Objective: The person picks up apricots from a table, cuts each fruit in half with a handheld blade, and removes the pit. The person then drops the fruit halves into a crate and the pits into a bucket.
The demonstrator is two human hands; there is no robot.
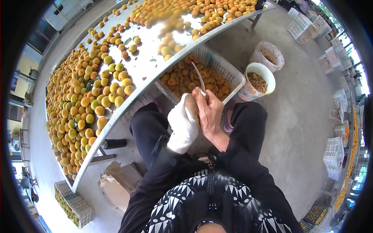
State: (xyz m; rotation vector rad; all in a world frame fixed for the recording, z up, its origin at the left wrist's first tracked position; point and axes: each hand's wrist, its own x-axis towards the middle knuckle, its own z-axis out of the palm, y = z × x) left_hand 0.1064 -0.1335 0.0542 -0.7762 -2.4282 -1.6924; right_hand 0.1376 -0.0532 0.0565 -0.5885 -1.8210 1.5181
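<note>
Knife points up toward the crate, its handle squeezed in the right hand, which touches the curled, gloved left hand whose hold I cannot tell.

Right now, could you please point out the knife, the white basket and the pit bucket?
knife [199, 77], head view, middle of the blade.
white basket [232, 70], head view, right rim.
pit bucket [250, 93], head view, outer wall.
</note>
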